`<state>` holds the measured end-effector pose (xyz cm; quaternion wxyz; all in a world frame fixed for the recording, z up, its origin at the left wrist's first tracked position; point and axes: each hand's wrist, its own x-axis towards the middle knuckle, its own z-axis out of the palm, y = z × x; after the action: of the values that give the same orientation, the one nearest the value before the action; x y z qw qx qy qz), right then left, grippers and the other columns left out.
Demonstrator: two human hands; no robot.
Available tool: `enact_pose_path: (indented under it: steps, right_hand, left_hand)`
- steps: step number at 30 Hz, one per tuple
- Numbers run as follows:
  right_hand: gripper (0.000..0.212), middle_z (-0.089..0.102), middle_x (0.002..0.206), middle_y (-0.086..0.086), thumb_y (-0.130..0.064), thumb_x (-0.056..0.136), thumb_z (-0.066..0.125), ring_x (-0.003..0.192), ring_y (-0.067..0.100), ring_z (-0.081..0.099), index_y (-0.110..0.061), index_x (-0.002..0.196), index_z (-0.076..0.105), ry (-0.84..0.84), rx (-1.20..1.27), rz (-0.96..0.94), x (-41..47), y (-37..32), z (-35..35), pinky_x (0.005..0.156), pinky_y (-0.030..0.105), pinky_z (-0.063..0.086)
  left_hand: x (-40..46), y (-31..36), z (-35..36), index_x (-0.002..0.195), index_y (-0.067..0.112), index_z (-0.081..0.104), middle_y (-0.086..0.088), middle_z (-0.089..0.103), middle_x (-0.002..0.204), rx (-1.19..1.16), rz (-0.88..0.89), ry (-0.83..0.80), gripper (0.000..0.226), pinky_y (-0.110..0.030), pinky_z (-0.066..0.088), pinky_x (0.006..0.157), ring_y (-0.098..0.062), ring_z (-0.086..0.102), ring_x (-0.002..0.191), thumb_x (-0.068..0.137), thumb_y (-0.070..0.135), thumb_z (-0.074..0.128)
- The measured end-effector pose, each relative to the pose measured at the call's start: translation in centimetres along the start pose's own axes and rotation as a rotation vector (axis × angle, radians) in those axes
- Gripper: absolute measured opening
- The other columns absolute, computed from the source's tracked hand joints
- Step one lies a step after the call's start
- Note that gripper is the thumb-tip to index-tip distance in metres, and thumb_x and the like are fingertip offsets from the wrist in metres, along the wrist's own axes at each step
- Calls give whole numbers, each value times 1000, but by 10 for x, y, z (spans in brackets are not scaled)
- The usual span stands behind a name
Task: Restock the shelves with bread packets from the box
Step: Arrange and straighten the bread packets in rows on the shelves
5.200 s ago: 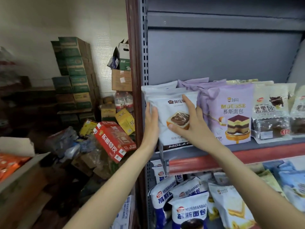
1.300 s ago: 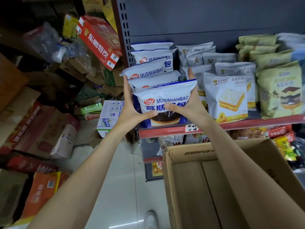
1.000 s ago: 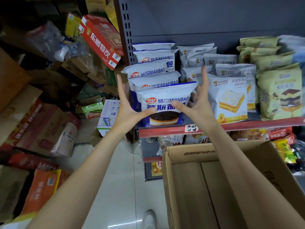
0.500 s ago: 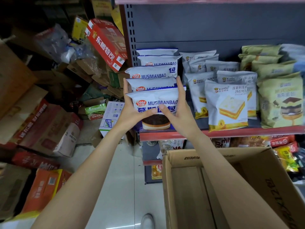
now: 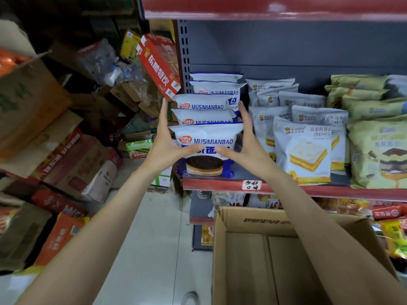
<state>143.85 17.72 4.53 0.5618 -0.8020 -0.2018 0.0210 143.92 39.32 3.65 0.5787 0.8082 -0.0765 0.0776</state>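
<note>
My left hand (image 5: 164, 144) and right hand (image 5: 246, 148) bracket the front packet (image 5: 207, 137) – fingers straight along its sides, thumbs touching its face, nothing gripped – I judge to square it upright in its row at the left end of the shelf (image 5: 330, 191). It reads "Date MUSIMIANBAO"; the neighbours (image 5: 306, 148) read "XianDu" (other print illegible). The box (image 5: 259, 221) below shows a bare bottom, so restocking looks nearly finished.
</note>
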Motion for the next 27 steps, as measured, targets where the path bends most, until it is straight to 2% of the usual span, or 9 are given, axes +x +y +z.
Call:
enact_pose_path:
  steps: [3,5,8,12,15,20,22,25,27]
  right_hand:
    - [101,22,136,-29,-13,83,70,117,-30,28,-24,149,-5,-69,22,-21,10,9,0,95,-1,29]
    - [98,15,131,-38,-9,84,69,111,-36,25,-23,149,-3,-74,-9,-52,14,15,0,91,-5,27]
    - [96,11,130,-41,-10,84,69,111,-36,24,-21,150,-1,-79,-33,-75,13,20,-3,92,-4,26]
    - [97,13,139,-40,-19,84,70,127,-21,26,-31,150,0,-81,-42,-97,8,22,-7,110,22,32]
    - [96,14,155,-21,-33,81,70,140,7,28,-42,148,1,-57,8,-103,3,21,-8,111,47,34]
    - [90,11,157,-14,-46,81,63,139,22,33,-47,146,1,-51,-59,-109,3,22,-8,108,52,37]
    - [87,9,157,-19,-40,84,62,140,17,31,-47,146,1,-65,-42,-110,5,22,-7,109,49,37]
    - [86,3,145,-40,-25,89,63,136,-15,14,-40,147,1,-74,-76,-103,6,24,-7,113,20,24]
    - [86,3,135,-49,-21,90,63,128,-26,12,-40,145,0,-81,-116,-92,7,22,-6,109,12,21]
  left_hand:
    - [8,-5,4,142,51,-10,4,20,156,-190,-89,-21,131,-37,38,109,4,28,135,57,36,89]
    - [10,-11,7,143,50,-10,1,38,149,-250,-113,-15,133,-50,37,108,-13,42,133,57,32,90]
    - [6,-15,14,147,41,-12,0,45,144,-305,-135,13,130,-53,40,104,-18,50,127,64,19,86]
    - [8,-13,17,147,42,-11,5,46,142,-298,-129,5,127,-53,38,106,-16,48,129,65,18,83]
    - [10,-12,20,146,41,-15,3,43,144,-263,-129,-15,128,-52,37,107,-16,47,130,67,18,83]
    - [11,-12,19,143,44,-19,1,42,145,-221,-119,-41,126,-53,40,104,-17,49,128,71,25,82]
    - [11,-12,17,142,48,-16,4,42,145,-220,-124,-48,125,-52,42,103,-16,49,127,68,31,82]
    - [10,-11,16,142,50,-14,4,41,146,-225,-129,-51,123,-53,41,103,-17,48,128,69,30,83]
    - [9,-12,16,144,44,-16,2,40,147,-249,-131,-42,122,-52,41,104,-16,48,129,73,20,80]
